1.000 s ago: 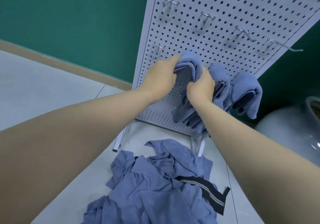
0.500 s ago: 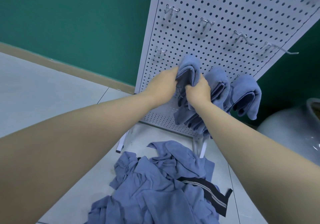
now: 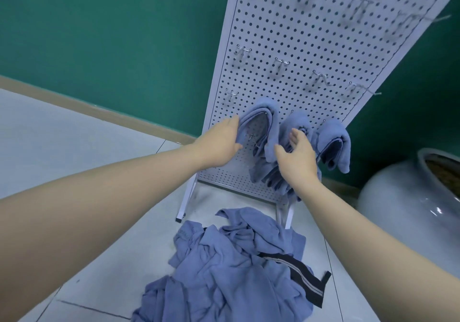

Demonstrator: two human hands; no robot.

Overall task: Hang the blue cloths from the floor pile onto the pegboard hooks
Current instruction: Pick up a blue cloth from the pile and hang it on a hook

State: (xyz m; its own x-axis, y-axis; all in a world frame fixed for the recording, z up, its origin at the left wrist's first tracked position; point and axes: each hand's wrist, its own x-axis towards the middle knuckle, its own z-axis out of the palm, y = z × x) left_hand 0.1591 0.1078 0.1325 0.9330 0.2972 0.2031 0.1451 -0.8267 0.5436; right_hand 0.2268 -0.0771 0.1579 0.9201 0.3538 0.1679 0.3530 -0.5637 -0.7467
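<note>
Both hands are being drawn apart from the cloth they were clutching half a second ago, and the camera view is being tilted so that more of the pegboard [image 3: 311, 55] is being shown. On the left, the left hand [image 3: 219, 144] is being kept against the left fold of the newly hung blue cloth [image 3: 263, 122]; its fingers are hidden behind the fabric, so its grip cannot be told. That cloth is now being carried by a hook in the lowest row, draped in an arch with a metal hook [image 3: 252, 137] being exposed beneath it. Further right, the right hand [image 3: 296, 157] is being held with its grip released, fingers spread, just in front of the second hung cloth [image 3: 297, 122]. A third hung cloth [image 3: 336, 142] is being left untouched beside it. Below, the floor pile [image 3: 229, 272] of blue cloths is being left on the tiles, a black striped band [image 3: 298, 274] being seen across it. At far right a grey glazed jar [image 3: 410, 197] is being partly shown.
</note>
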